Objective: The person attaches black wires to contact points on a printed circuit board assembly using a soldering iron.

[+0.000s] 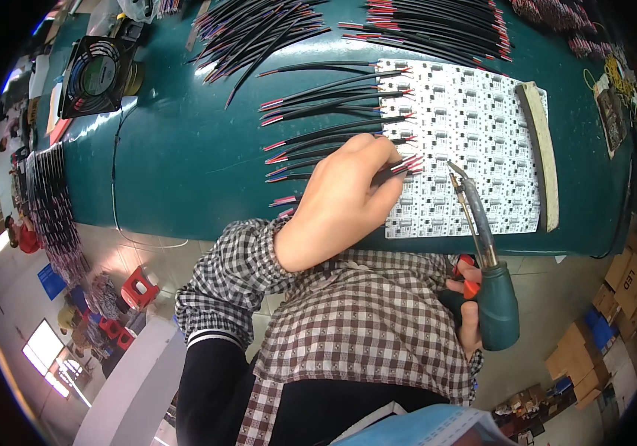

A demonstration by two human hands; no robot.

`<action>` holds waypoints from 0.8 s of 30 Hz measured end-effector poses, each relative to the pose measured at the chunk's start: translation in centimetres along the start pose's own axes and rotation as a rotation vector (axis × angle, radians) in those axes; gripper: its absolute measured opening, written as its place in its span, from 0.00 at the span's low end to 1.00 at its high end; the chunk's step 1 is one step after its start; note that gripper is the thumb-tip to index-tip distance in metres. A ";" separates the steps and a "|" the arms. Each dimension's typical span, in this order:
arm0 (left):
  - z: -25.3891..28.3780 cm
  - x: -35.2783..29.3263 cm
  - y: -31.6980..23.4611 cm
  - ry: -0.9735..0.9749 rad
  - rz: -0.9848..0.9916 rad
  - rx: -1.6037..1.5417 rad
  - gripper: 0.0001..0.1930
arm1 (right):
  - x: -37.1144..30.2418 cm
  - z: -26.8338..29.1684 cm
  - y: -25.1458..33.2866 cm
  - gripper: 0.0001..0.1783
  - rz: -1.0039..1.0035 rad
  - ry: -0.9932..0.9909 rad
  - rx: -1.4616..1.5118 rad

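My left hand (348,197) is closed on a black-sheathed cable (396,169), its stripped red-tipped end over the white circuit board panel (474,134). More short black cables (326,111) lie in a row along the panel's left edge, their inner ends on the board. My right hand (469,312) grips a soldering iron (498,308) with a green handle and a red part by the fingers. The bent tip points up over the board, to the right of the held cable and apart from it. The iron's handle hides part of that hand.
A pale bar (545,156) lies across the panel's right side. Bundles of black cables (259,30) sit at the back of the green table (207,163), with more hanging off its left edge. A square fan (97,76) stands at the far left. Cardboard boxes (579,357) are on the floor.
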State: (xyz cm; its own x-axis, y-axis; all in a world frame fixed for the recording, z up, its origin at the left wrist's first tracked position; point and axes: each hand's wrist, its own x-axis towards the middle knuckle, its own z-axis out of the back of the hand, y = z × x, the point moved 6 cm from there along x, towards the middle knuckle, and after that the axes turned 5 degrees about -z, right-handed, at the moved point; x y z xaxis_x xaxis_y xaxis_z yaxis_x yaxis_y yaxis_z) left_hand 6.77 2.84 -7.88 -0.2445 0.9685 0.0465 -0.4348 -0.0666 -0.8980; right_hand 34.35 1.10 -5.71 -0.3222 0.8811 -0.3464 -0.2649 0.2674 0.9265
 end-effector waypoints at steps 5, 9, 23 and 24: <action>-0.1 0.3 -0.1 -0.007 0.095 -0.006 0.08 | -0.1 0.0 -0.3 0.40 0.011 0.003 0.009; -0.1 0.3 -0.1 -0.064 0.100 0.046 0.08 | -0.2 0.2 0.1 0.35 0.009 0.041 -0.022; -0.6 1.0 0.9 -0.071 0.134 0.044 0.09 | 0.7 -0.5 0.1 0.25 0.017 0.071 -0.095; -0.6 1.0 0.9 -0.075 0.132 0.043 0.09 | 0.7 -0.6 0.2 0.25 0.037 0.081 -0.106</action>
State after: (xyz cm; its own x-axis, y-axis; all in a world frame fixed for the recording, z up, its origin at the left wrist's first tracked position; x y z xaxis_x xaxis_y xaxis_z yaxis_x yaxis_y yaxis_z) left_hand 6.71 3.89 -8.89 -0.3649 0.9303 -0.0367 -0.4306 -0.2037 -0.8792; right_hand 33.55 1.58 -5.88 -0.4044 0.8541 -0.3269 -0.3448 0.1887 0.9195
